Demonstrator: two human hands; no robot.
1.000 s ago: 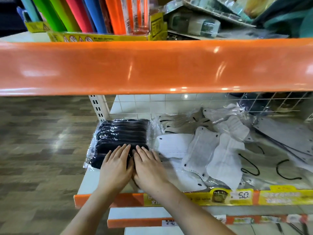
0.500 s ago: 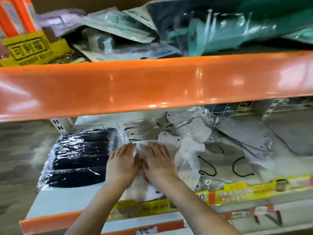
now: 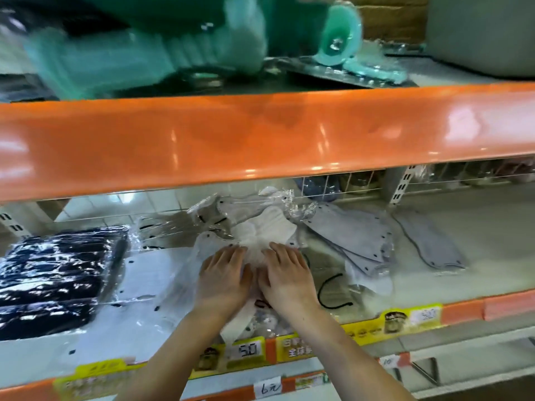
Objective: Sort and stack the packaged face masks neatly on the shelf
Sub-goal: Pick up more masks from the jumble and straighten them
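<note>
My left hand (image 3: 224, 277) and my right hand (image 3: 288, 274) lie side by side, palms down and fingers straight, pressing on a heap of white packaged masks (image 3: 260, 233) in the middle of the shelf (image 3: 492, 235). A neat stack of black packaged masks (image 3: 55, 273) sits at the shelf's left end, apart from my hands. More white packs (image 3: 150, 273) lie flat between that stack and my left hand. Grey packaged masks (image 3: 356, 241) fan out loosely to the right, and one grey mask (image 3: 434, 247) lies alone farther right.
A wide orange shelf beam (image 3: 260, 140) hangs just above my hands. Teal packaged goods (image 3: 144, 47) crowd the upper shelf. Yellow price labels (image 3: 362, 331) line the shelf's front edge. A wire grid (image 3: 333, 189) backs the shelf. Bare shelf surface shows at the far right.
Both hands have slid right, off the black stack and onto the white masks. The view has swung right, so the black stack now sits at the far left.
</note>
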